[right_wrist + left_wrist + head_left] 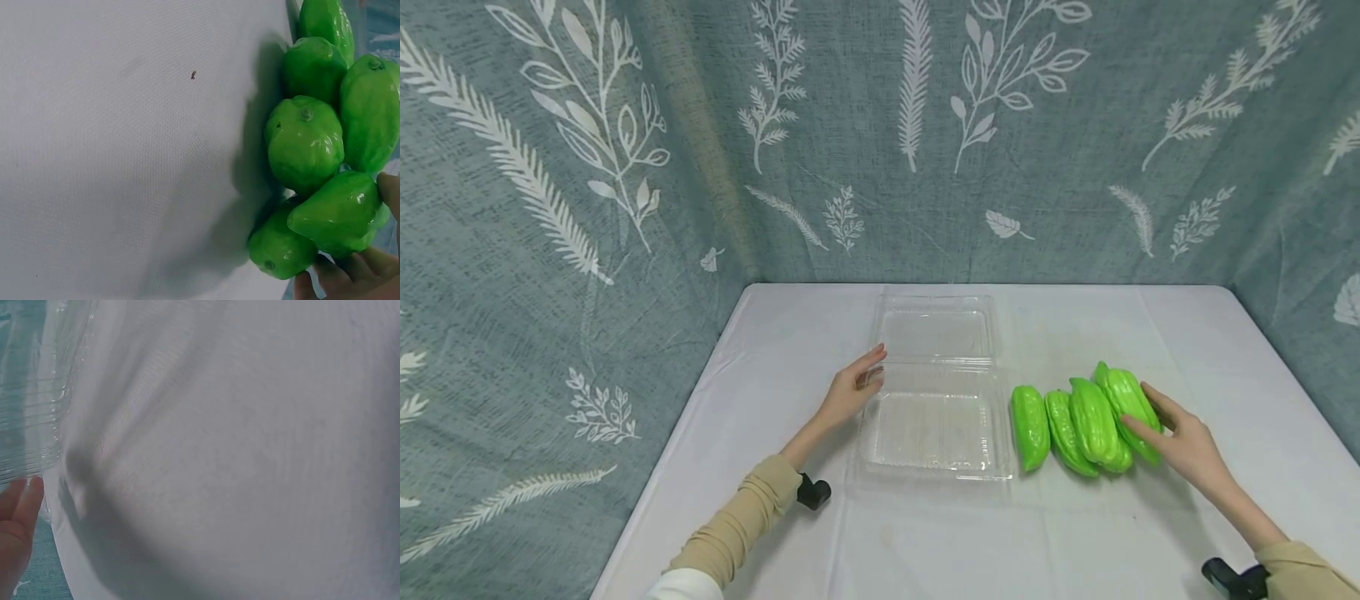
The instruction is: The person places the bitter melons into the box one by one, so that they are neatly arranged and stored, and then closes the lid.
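A clear plastic clamshell box lies unfolded on the table, its lid toward the back. At its left edge near the hinge, my left hand has its fingertips against the plastic with fingers loosely extended; the left wrist view shows these fingers at the rim. Right of the box lie several glossy, ridged green fruits, some piled on others. My right hand grips the rightmost upper green fruit between thumb and fingers. In the right wrist view this fruit rests against its neighbours, fingers partly hidden beneath.
One green fruit stands closest to the box's right side. A white cloth covers the table. Blue-green curtains with white leaf patterns hang at the back and sides.
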Tool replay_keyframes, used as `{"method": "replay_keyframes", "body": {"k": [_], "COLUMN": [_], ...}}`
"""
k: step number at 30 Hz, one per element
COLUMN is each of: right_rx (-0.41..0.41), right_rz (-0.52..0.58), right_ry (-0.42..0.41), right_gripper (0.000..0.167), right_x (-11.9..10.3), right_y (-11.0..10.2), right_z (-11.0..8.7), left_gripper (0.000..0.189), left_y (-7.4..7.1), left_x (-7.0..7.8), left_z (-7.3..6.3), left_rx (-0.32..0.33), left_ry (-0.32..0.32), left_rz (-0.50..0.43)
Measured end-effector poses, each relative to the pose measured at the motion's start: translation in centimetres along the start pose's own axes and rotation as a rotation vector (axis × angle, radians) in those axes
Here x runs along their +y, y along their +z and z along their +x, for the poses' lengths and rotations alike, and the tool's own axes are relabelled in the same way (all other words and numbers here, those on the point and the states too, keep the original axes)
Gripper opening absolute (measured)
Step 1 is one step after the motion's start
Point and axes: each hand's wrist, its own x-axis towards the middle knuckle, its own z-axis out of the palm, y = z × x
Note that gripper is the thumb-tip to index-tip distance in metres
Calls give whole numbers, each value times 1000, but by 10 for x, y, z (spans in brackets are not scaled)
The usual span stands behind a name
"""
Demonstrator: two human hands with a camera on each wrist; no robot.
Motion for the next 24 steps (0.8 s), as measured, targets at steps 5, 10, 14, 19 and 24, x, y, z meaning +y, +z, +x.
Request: {"method": "replay_keyframes", "body": {"k": [5,10,14,19,24], "right_rx": [5,24,40,55,54], "right_rz": [2,-14,-8,-3,26], "right_ry": [8,22,-5,-19,9], "right_gripper": [76,78,82,83,78], "right_x": [0,19,52,59,21], "right_y": [1,6,12,12,1], "right_z": [-1,5,16,17,2], "left_gripper": [47,44,44,44,43], "left_y": [3,3,5,7,7], "left_x": [8,27,22,3,-4], "left_z": [-2,-6,-5,-1,0], "left_rx": [18,36,63,83,76], "left_ry": [-12,-4,-21,-39,-32], "left_rz": [31,55,61,61,15]}}
